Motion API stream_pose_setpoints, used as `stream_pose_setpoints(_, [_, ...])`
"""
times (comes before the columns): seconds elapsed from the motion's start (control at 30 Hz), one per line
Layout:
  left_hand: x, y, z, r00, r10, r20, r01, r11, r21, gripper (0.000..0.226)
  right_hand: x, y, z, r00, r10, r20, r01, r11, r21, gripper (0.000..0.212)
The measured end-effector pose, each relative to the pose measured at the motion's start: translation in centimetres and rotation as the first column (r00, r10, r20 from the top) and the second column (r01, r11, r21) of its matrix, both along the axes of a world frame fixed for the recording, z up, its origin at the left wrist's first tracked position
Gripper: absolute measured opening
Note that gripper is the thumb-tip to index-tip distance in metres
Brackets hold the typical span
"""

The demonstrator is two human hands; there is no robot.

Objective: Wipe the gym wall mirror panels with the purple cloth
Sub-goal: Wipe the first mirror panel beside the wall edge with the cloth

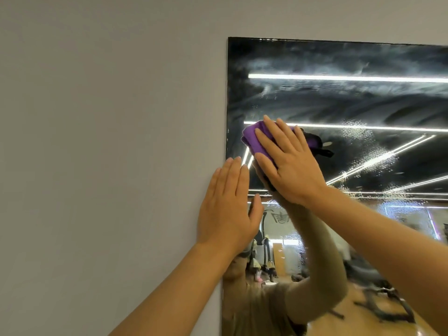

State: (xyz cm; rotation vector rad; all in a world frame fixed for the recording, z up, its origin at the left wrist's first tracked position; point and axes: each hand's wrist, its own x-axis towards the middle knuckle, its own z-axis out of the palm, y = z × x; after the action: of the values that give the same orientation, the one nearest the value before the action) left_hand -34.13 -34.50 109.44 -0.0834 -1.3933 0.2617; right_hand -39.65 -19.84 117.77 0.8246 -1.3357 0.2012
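Cloth [257, 141]: purple, bunched, flat against the mirror [351, 105] near its upper left corner.
Right hand [288, 163]: fingers straight and spread, pressing the cloth to the glass.
Left hand [228, 209]: fingers straight, flat across the mirror's left edge and the grey wall [109, 141], holding nothing.
Glass: hazy streaks and droplets.

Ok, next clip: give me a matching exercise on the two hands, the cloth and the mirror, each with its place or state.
Things:
1. left hand
2. right hand
3. cloth
4. mirror

Places or states:
A. purple, bunched under spread fingers
B. streaked and spotted with droplets
C. flat, straddling the grey wall and the glass edge
D. pressing the wad against the glass

Pairs: 1-C, 2-D, 3-A, 4-B
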Motion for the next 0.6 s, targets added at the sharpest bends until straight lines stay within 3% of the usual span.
stream_pose_setpoints(0.07, [-0.1,0.0,-0.1,1.000,-0.005,-0.004,0.005,1.000,0.003,0.063,0.2,0.1,0.3,0.996,-0.066,0.066,0.063,0.997,0.048,0.063])
stream_pose_setpoints(0.37, [-0.5,0.0,-0.5,1.000,-0.006,0.009,0.006,1.000,0.027,0.065,2.1,-2.9,4.0,0.979,-0.172,0.111,0.168,0.985,0.044,0.067])
stream_pose_setpoints(0.5, [-0.6,-0.3,-0.7,0.999,0.028,0.030,-0.029,0.999,0.034,0.064,2.6,-4.3,5.9,0.973,-0.163,0.163,0.171,0.984,-0.042,0.060])
stream_pose_setpoints(0.6, [-0.6,-0.4,-0.9,0.999,0.011,0.047,-0.013,0.999,0.043,0.064,2.6,-4.1,4.6,0.984,-0.123,0.128,0.122,0.992,0.017,0.064])
